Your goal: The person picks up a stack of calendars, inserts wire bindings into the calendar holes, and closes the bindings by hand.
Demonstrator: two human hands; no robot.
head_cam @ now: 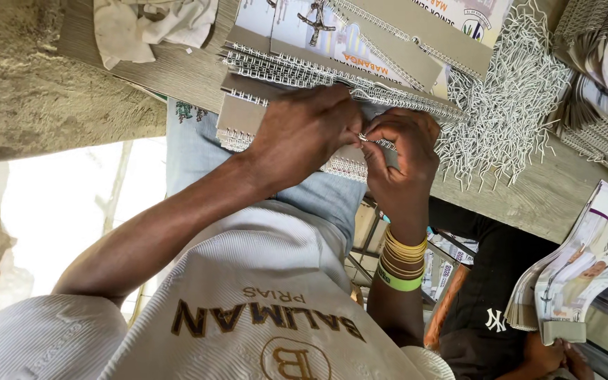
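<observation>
My left hand (304, 134) and my right hand (402, 158) meet over a stack of wire-bound calendars (283, 67) with grey card backs, lying on a wooden table (529, 200). Both hands pinch a small silver wire piece (364, 137) between fingertips, right at the spiral edge of the nearest calendar. Gold and green bangles circle my right wrist. My left palm covers part of the grey card. The calendar's near edge overhangs my lap.
A heap of loose silver wire pieces (508, 105) lies right of the stack. More bound calendars (599, 91) are at the far right. A white cloth (149, 24) lies top left. At bottom right another person's hand holds a sheaf of printed sheets (578, 274).
</observation>
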